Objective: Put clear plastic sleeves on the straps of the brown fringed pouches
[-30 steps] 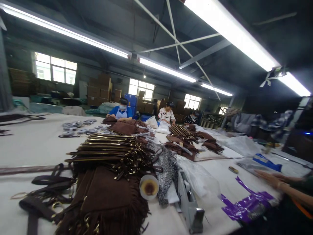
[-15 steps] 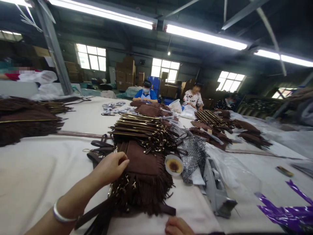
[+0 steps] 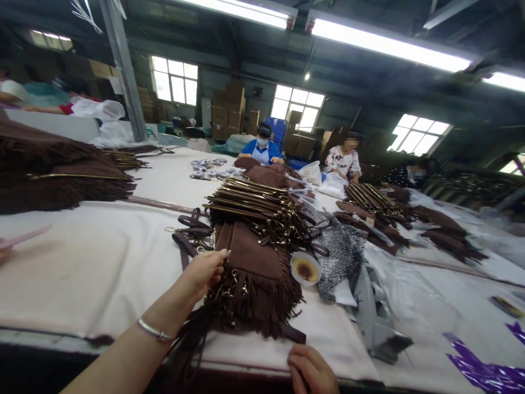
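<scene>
My left hand [image 3: 205, 271] is at the left edge of a dark brown fringed bag [image 3: 258, 254], its fingers pinched together on that edge beside gold clasps [image 3: 235, 282]. The bag lies flat on top of others, with fringe hanging toward me and dark straps [image 3: 192, 334] trailing below my wrist. Behind it rises a pile of similar bags with gold zippers [image 3: 250, 200]. My right hand [image 3: 314, 369] is low at the table's front edge, fingers curled, just below a loose strap end [image 3: 294, 334]. What it may hold is hidden.
Right of the bag stand a bowl with brown residue [image 3: 305, 268], grey patterned cloth [image 3: 342, 251] and a tape dispenser [image 3: 375, 317]. Purple plastic [image 3: 484, 364] lies far right. More bags [image 3: 74, 178] are at left, where someone's hand [image 3: 4, 249] holds a pink strip [image 3: 28, 238]. Co-workers sit opposite.
The view has shifted, so the table appears higher and farther right. My left hand has moved from above the bag to its left edge. Another person's hand with a pink strip has entered at left.
</scene>
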`<state>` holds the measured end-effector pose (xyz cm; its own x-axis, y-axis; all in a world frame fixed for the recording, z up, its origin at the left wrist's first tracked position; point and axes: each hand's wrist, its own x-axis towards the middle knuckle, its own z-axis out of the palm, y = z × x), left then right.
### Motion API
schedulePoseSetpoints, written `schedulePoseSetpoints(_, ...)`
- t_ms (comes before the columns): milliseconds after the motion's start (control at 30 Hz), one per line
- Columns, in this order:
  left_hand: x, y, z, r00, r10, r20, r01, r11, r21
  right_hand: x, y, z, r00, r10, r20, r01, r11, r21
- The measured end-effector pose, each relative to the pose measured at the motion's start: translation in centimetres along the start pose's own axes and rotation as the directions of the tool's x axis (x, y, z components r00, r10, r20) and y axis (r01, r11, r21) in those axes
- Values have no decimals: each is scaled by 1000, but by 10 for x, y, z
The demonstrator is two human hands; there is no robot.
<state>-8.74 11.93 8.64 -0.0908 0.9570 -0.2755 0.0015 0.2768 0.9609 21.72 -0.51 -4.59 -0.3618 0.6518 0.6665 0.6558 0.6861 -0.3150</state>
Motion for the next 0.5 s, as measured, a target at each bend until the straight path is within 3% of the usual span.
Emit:
schedulePoseSetpoints(133,23,17,-2,990,137,-16,-131,972,194,-3,0,2,1000,-18,-7,18,1000,-9)
schedulePoseSetpoints(267,50,24,-11,961,276,-14,-243,869,430,-5,-1,3,999,-28,-17,28,1000,5)
schedulePoseSetpoints(367,62,25,-14,964,250,95,-260,793,550,-5,-2,2,999,-32,-16,32,999,10)
schedulePoseSetpoints(500,58,28,-11,956,213,203,-293,738,608,-3,-5,-2,1000,-14,18,13,999,42)
